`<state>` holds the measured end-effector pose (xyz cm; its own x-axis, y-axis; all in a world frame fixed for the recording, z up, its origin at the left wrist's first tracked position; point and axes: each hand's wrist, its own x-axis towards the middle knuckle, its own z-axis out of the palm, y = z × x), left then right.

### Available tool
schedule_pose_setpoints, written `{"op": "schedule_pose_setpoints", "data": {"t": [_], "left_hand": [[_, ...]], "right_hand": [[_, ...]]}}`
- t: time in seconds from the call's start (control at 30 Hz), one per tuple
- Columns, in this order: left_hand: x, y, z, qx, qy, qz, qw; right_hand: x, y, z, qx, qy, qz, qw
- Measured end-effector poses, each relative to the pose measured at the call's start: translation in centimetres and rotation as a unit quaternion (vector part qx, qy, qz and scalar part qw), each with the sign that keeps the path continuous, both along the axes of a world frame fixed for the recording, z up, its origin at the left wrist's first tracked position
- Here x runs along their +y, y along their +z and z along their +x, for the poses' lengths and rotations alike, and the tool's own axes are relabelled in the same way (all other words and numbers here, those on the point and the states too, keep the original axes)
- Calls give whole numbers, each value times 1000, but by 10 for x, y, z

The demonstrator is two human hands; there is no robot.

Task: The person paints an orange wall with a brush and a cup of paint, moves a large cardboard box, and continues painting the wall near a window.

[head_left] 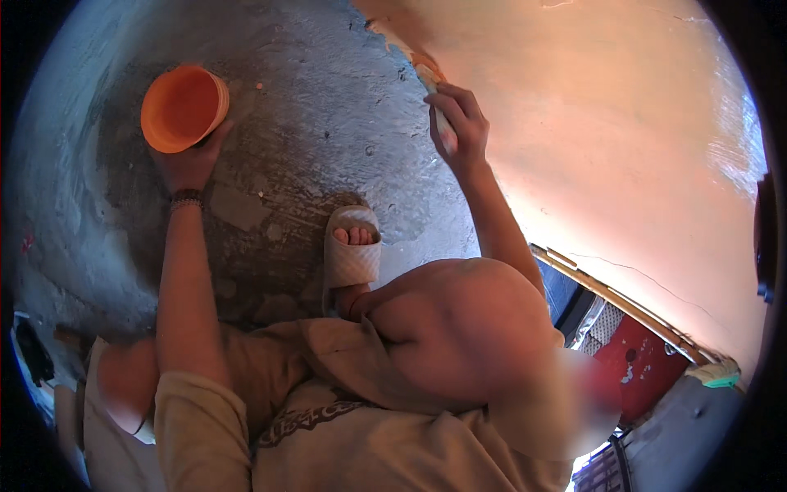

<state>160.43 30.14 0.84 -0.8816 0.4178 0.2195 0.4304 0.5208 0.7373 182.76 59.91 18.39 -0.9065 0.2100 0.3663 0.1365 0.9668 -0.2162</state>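
My left hand (190, 160) grips an orange plastic cup (182, 107) at the upper left, its open mouth turned toward me, held over the rough grey floor. My right hand (459, 123) is closed around the pale handle of a paint brush (433, 82), whose orange-stained bristles touch the lower edge of the orange-painted wall (607, 139). My foot in a white slipper (352, 254) rests on the floor between both arms, and my bent knee (459, 328) fills the middle of the view.
The grey concrete floor (311, 123) is patchy and stained, with a few orange paint spots. A wooden strip (623, 307) runs along the wall at the right, beside a red object (648, 365) and a green-and-white item (717, 375).
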Motion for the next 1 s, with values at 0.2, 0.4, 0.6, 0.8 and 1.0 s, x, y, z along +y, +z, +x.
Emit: {"op": "schedule_pose_setpoints", "data": {"t": [0.2,0.4,0.6,0.8,1.0], "left_hand": [[-7,-7,-1,-38,7,-42,998],[-4,-5,-1,3,-4,1,1000],[-4,4,-1,-8,-9,-1,1000],[-2,6,-2,-14,-19,15,1000],[-1,1,-2,-21,-8,21,1000]], "right_hand": [[3,39,-14,198,-98,98,970],[-9,13,-39,-49,36,62,996],[-9,17,-38,205,-83,130,967],[-15,6,-54,-25,-69,21,997],[-16,5,-61,-2,63,59,996]]}}
